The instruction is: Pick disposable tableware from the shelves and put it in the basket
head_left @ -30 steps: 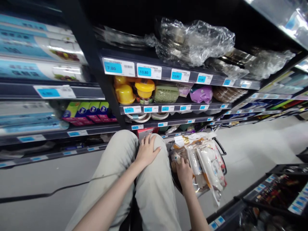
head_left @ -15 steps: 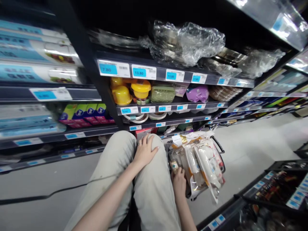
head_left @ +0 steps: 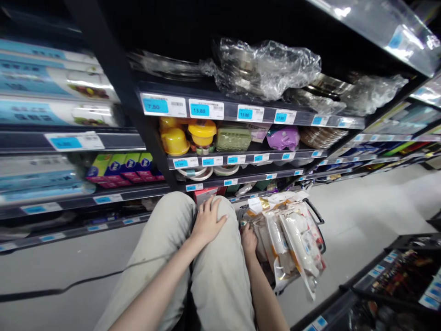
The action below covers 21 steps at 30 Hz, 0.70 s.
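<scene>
left hand (head_left: 207,223) lies loose on a knee (head_left: 228,208); right hand (head_left: 248,240) curls by packets (head_left: 299,241), its grip unclear from here.

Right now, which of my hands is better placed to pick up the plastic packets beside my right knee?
Your right hand, probably: it is beside the plastic packets, while your left hand rests on your right knee, farther away.

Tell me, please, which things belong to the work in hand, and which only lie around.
Belonging:
bagged packages, beside the right hand
basket handle

Lying around, on shelves:
yellow containers
purple item
plastic-wrapped goods
small boxes
</scene>
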Tool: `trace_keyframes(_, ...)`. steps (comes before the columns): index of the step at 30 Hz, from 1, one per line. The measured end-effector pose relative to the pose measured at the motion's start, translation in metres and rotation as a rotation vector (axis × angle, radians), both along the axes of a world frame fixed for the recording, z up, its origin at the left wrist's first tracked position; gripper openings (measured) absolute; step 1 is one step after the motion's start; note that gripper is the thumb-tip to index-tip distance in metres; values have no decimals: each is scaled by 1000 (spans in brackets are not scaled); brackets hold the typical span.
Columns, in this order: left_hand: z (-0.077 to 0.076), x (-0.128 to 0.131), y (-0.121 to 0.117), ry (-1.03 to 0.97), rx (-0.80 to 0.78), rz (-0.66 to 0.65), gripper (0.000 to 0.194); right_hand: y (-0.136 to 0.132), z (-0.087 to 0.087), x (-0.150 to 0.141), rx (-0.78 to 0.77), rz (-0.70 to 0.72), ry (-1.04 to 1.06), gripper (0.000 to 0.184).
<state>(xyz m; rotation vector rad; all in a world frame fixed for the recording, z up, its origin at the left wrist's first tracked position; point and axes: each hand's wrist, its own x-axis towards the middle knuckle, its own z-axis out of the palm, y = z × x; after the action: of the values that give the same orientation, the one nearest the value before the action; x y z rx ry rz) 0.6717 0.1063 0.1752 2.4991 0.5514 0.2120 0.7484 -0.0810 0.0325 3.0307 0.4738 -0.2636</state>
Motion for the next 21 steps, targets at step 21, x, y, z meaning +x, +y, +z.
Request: trace_keyframes(21,-4,1,1,2,2,-6,57,28,13,27,-95,145,56,46)
